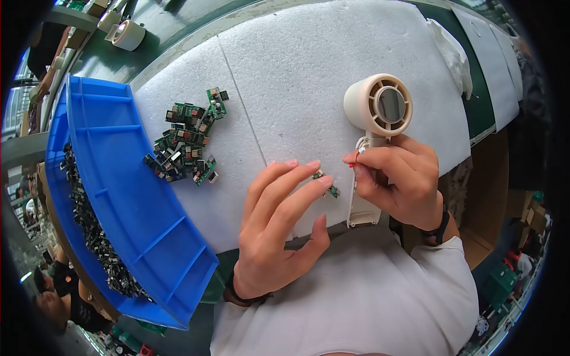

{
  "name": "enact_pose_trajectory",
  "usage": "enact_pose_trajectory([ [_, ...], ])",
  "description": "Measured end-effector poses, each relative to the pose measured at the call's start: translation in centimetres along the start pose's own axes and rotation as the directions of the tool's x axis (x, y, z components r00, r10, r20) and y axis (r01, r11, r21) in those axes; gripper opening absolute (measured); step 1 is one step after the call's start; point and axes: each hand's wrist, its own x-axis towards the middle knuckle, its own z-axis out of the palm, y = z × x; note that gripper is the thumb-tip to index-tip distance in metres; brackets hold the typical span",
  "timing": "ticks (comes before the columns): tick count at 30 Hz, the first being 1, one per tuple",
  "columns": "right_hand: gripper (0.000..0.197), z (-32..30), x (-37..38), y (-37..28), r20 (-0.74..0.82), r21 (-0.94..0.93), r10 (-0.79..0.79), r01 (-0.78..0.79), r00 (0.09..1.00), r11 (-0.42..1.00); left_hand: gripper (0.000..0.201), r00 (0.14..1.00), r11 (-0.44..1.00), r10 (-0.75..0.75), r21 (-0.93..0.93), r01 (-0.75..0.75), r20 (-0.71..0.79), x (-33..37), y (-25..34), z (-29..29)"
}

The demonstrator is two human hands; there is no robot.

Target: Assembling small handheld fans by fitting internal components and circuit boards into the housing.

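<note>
My left hand (279,231) hovers over the white foam sheet with its fingers spread. Just beyond its index fingertip lies a small green circuit board (334,191), partly hidden by the fingers. With thumb and index finger pinched, my right hand (409,178) holds a thin wire with a red end (351,165) and a small white connector. The wire is beside the opened handle (363,204) of a cream handheld fan (379,104). The fan's round head points away from me, and my right fingers cover part of the handle's upper end.
Several green circuit boards (187,139) lie heaped on the foam sheet (297,65) at left. A blue bin (133,184) full of more boards stands at the far left. Cream fan parts (128,35) sit at the back left, a white cloth (452,56) at the right, a cardboard box (490,196) below it.
</note>
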Motion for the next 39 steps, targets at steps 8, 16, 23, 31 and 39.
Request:
enact_pose_trajectory([
  [8,0.02,0.3,-0.3,-0.8,-0.048,0.059,0.078,-0.075,0.996,0.995,0.039,0.982,0.897,-0.033,0.428,0.11,-0.185,-0.5,0.7,2.3],
  [16,0.018,0.1,-0.6,-0.7,-0.079,0.098,0.109,-0.101,0.991,0.99,0.031,0.994,0.997,0.075,0.038,-0.072,-0.082,0.1,0.5,2.6],
  [23,0.018,-0.4,-0.6,-0.9,-0.025,0.186,0.166,-0.158,0.986,0.97,0.037,0.977,0.966,-0.119,-0.247,0.072,-0.178,0.6,0.2,2.7],
  [31,0.017,-0.4,-0.6,-0.4,-0.027,0.225,0.158,-0.148,0.987,0.963,0.042,0.992,0.973,0.049,-0.22,-0.074,-0.115,1.4,-0.3,2.5],
  [39,0.019,-1.1,-0.9,0.1,0.024,0.293,0.132,-0.133,0.991,0.947,0.04,0.994,0.967,-0.042,-0.255,0.014,-0.103,1.0,0.3,2.8],
])
